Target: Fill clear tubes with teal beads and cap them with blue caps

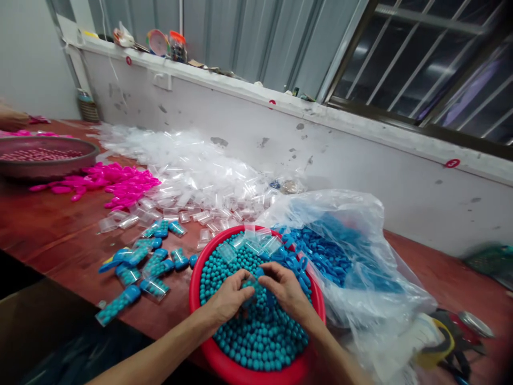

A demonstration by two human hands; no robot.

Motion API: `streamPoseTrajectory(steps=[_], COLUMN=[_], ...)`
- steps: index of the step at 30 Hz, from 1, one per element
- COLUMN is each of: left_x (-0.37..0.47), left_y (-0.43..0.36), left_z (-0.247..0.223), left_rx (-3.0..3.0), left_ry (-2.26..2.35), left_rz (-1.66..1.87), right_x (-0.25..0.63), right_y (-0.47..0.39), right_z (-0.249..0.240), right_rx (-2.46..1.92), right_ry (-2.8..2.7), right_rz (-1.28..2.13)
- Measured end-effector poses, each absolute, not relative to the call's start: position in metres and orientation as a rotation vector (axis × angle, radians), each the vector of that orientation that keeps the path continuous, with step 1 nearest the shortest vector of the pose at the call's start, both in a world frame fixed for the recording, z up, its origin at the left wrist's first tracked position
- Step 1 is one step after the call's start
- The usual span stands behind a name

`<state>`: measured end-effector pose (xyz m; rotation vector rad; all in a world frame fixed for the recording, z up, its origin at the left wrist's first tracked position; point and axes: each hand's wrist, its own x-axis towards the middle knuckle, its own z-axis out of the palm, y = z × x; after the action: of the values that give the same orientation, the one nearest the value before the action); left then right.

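Observation:
A red basin (pixel 196 283) holds many teal beads (pixel 256 342). Over the beads, my left hand (pixel 234 294) pinches a small clear case (pixel 250 286) that is partly hidden by the fingers. Close beside it, my right hand (pixel 282 286) has its fingers closed on a small blue piece (pixel 260 272) at the case's end. Several clear cases (pixel 254 246) and blue pieces (pixel 290 259) lie on the beads at the basin's back. Left of the basin are several bead-filled cases with blue ends (pixel 154 267).
Clear cases (pixel 200 176) are heaped along the wall. A plastic bag of blue pieces (pixel 324 256) lies right of the basin, with tape (pixel 438 347) nearby. Pink pieces (pixel 124 184), a brown basin (pixel 84 160) and another person's hand (pixel 12 117) are at the left.

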<state>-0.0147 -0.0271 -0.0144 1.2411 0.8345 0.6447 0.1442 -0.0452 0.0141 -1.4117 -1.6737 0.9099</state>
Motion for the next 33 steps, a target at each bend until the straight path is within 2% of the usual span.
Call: streamPoseTrajectory(steps=[8, 15, 28, 33], left_x=[-0.014, -0.015, -0.015, -0.015], left_y=[-0.028, -0.026, -0.028, -0.028], left_z=[-0.012, -0.014, -0.016, -0.013], left_rx=[1.249, 1.228, 1.231, 1.208], left_ry=[0.820, 0.860, 0.797, 0.779], left_rz=[0.654, 0.716, 0.733, 0.739], right_x=[0.144, 0.160, 0.135, 0.139], right_y=[-0.053, -0.055, -0.055, -0.058], right_z=[0.011, 0.023, 0.003, 0.007], right_rx=[-1.460, -1.492, -1.493, -1.462], right_ry=[-1.836, -1.978, -1.544, -1.671], right_rz=[0.960, 0.809, 0.984, 0.902])
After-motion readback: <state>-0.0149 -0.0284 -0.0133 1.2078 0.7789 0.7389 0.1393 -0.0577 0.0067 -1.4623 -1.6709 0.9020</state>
